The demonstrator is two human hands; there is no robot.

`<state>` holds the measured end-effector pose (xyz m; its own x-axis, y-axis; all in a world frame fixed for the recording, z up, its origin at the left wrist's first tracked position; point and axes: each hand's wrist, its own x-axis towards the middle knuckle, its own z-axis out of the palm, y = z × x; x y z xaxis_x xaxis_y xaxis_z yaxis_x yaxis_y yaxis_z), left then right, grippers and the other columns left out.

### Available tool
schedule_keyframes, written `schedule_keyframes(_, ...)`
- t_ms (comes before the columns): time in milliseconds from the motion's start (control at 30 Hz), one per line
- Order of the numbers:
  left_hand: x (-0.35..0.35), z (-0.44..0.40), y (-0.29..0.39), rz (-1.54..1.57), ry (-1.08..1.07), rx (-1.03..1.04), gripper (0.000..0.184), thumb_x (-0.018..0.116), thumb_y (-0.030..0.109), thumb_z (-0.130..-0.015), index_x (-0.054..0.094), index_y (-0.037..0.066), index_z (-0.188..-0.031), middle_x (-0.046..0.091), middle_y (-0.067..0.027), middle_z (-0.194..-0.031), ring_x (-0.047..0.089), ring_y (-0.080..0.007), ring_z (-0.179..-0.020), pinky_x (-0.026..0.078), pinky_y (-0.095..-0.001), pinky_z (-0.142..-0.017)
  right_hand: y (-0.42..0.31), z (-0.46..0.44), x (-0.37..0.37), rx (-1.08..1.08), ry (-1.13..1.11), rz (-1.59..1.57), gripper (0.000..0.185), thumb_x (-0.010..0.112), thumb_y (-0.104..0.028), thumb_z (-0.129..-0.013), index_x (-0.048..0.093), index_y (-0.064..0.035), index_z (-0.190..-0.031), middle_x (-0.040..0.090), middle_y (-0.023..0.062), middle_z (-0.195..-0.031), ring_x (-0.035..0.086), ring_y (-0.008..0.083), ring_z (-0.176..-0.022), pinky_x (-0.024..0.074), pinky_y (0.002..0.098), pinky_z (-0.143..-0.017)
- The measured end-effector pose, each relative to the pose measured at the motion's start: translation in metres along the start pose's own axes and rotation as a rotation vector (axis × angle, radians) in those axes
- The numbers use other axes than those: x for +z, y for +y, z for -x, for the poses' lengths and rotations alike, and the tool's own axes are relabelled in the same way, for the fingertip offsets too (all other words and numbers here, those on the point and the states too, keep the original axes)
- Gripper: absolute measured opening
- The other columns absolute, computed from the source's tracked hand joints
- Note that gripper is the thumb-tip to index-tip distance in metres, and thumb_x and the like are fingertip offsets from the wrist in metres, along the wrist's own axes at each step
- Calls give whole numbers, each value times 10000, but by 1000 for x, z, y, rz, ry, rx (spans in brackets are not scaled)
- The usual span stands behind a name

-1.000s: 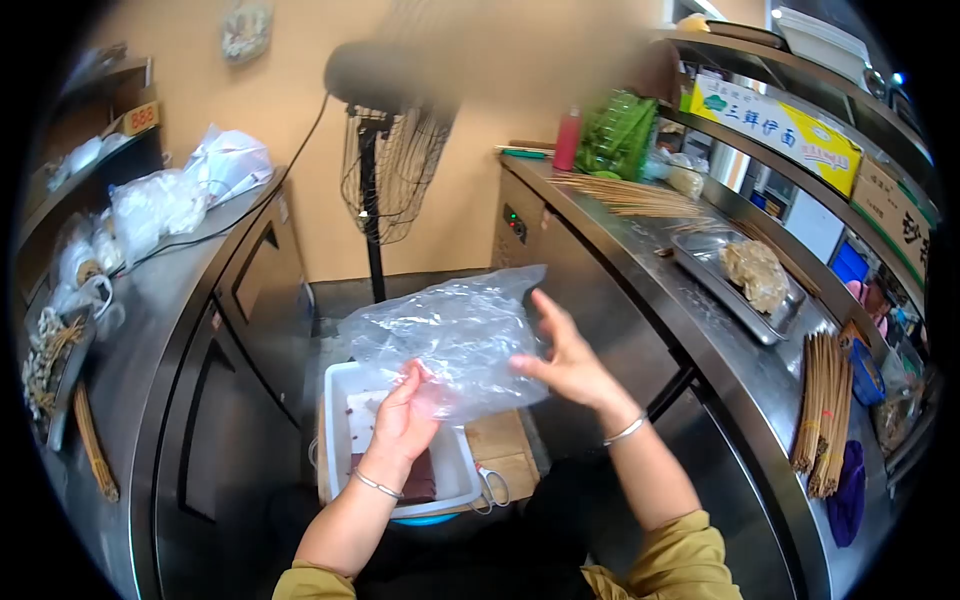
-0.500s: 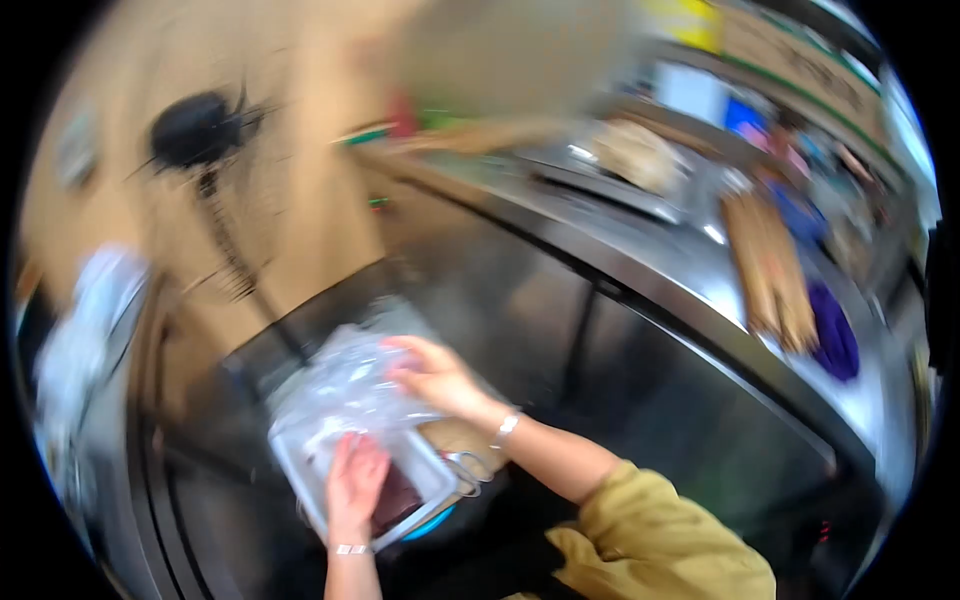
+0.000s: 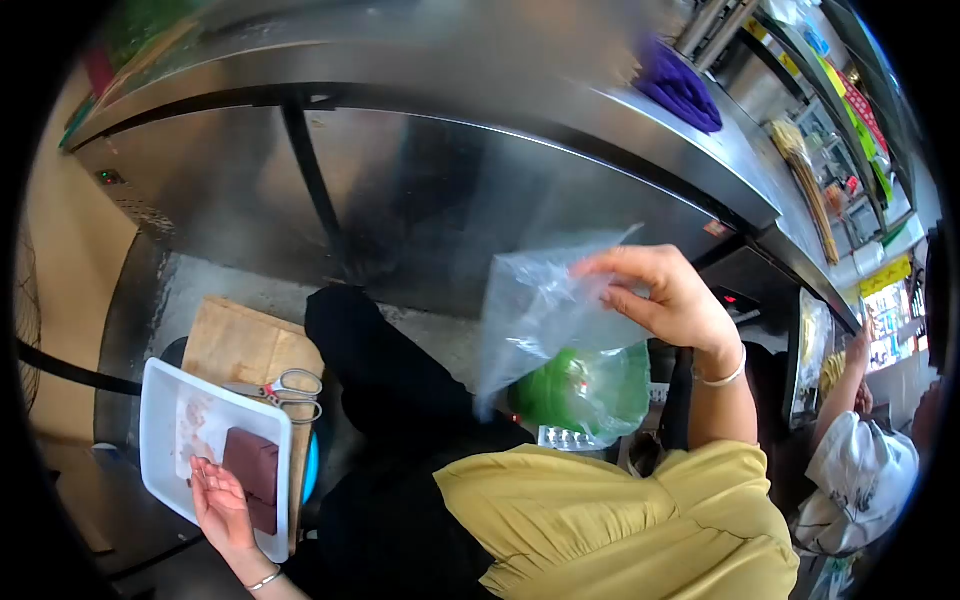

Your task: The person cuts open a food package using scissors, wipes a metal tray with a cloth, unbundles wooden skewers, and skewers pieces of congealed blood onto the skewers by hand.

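Observation:
My right hand [image 3: 665, 295] pinches a clear plastic bag [image 3: 530, 310] between thumb and fingers, and the bag hangs out to the right of my knees. My left hand [image 3: 222, 505] is over the near side of a white plastic tub [image 3: 165, 375], palm up with its fingers slightly curled and nothing in them. Inside the tub lie smooth dark reddish-brown blocks [image 3: 252, 465], next to those fingers. Some small wet brown bits stick to the tub's inner wall. Scissors [image 3: 290, 390] with grey handles rest beside the tub on brown cardboard [image 3: 240, 340].
A steel counter with cabinet doors [image 3: 420, 190] runs across the front. Behind the clear bag is a green plastic bag [image 3: 575, 395], low on the right. A purple cloth [image 3: 675, 85] lies on the counter. Another person in a white shirt [image 3: 860, 480] is at the far right.
My right hand has carried the clear plastic bag off the tub and out to the right. The left hand stays at the tub. My view has swung to the right.

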<state>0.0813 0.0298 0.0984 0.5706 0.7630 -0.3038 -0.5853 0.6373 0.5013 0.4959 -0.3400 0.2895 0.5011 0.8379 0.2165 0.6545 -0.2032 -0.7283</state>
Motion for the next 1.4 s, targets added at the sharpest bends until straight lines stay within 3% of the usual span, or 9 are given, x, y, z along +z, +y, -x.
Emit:
schedule_keyframes(133, 3, -17, -24, -33, -3, -48, 305, 460, 110, -942, 494, 12, -1229, 595, -76, -1106, 571, -157, -996, 465, -320, -909, 70, 55, -22, 449, -434, 700, 293, 576, -19, -715, 656, -101, -984, 650, 168, -868, 607, 358, -824, 486, 413, -746)
schedule_keyframes(267, 13, -12, -37, -18, 37, -64, 289, 473, 101, -934, 515, 18, -1207, 609, -63, -1082, 583, -146, -957, 479, -316, -879, 222, 131, 11, 574, -650, 569, 397, 523, -2, -634, 681, -115, -980, 659, 168, -925, 617, 337, -909, 485, 382, -804)
schedule_keyframes(400, -11, -3, -33, -33, 85, -55, 242, 517, 120, -922, 566, 40, -1144, 629, -42, -1033, 594, -127, -919, 488, -290, -849, 308, 215, 104, 865, -176, 794, 249, 472, -137, -807, 637, -103, -990, 648, 166, -950, 628, 343, -878, 500, 451, -720)
schedule_keyframes(567, 40, 27, -43, 10, 412, 33, 127, 556, 82, -890, 579, 21, -1000, 586, -72, -802, 555, -184, -708, 505, -292, -708, 360, 250, 197, 1017, -302, 772, 263, 436, -196, -871, 598, -64, -1030, 621, 191, -970, 603, 323, -890, 476, 457, -748)
schedule_keyframes(633, -1, 22, -43, 61, 77, -41, 132, 550, 95, -897, 594, 24, -1000, 635, -98, -879, 596, -175, -761, 522, -287, -727, 365, 235, 207, 1020, -370, 757, 263, 445, -208, -875, 596, -55, -1027, 624, 187, -945, 603, 322, -864, 475, 447, -734)
schedule_keyframes(1000, 54, 13, -55, -21, 188, 67, 195, 560, 67, -870, 584, -23, -1041, 627, -100, -915, 597, -186, -834, 515, -318, -774, 249, 64, 134, 276, -1263, 439, 304, 491, -272, -894, 582, -6, -1011, 640, 169, -808, 601, 315, -719, 469, 392, -658)
schedule_keyframes(1067, 46, 12, -56, -36, 139, 72, 198, 574, 75, -860, 590, -19, -1033, 627, -97, -911, 599, -185, -841, 506, -331, -796, 173, -5, 140, 113, -1114, 305, 376, 543, -402, -854, 600, -84, -1047, 644, 154, -878, 611, 327, -875, 467, 412, -762)
schedule_keyframes(1267, 35, 18, -55, -46, 109, 86, 201, 550, 101, -883, 590, 7, -1057, 630, -85, -919, 601, -188, -854, 502, -336, -800, -75, -170, 128, -772, 19, 208, 261, 611, -164, -812, 549, -58, -1042, 565, 121, -1018, 558, 299, -949, 488, 383, -772)
schedule_keyframes(1400, 21, 34, -51, -94, 168, 103, 211, 526, 114, -902, 580, 35, -1090, 635, -79, -935, 602, -189, -875, 497, -339, -814, -130, -284, 93, -833, 538, 404, 338, 668, -164, -735, 545, -67, -1034, 528, 139, -1047, 506, 323, -996, 440, 405, -842)
